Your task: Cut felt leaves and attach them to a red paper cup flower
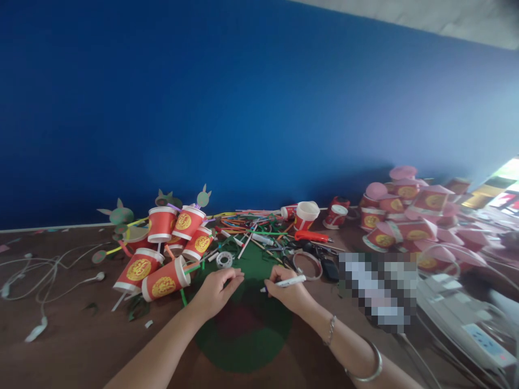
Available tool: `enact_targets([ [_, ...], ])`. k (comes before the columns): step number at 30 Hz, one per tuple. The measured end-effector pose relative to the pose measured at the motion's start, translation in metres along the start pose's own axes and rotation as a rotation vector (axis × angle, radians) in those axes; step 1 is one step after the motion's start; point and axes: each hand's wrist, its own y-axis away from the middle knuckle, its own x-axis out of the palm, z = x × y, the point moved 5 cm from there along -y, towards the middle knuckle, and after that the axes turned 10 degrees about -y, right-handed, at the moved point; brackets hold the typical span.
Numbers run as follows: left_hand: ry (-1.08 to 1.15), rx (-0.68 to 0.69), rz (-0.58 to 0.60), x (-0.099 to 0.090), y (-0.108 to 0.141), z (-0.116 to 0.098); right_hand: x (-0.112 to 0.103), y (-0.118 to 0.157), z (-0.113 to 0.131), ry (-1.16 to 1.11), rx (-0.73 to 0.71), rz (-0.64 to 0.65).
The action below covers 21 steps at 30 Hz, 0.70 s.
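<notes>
Right hand (283, 293) closed around a white marker (291, 281), centre of the frame, above green paper (247, 354); left hand (215, 292) half-curled beside it, whether gripping anything I cannot tell; red cups (165, 282) on the table (68, 346), centre left.

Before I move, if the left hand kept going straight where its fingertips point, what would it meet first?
The left hand would probably meet the right hand, which holds a white marker. One view leaves their heights and depth unclear, so it might pass just beyond.
</notes>
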Motion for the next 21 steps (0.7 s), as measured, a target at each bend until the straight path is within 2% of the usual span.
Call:
enact_targets([
  [11, 0.091, -0.028, -0.014, 0.0001, 0.0011, 0.0001, -0.0021, 0.0003, -0.0003, 0.036, 0.007, -0.03],
  [21, 0.065, -0.024, -0.033, 0.0026, 0.0004, 0.0049, -0.0007, -0.0011, -0.0042, 0.022, 0.003, -0.018],
])
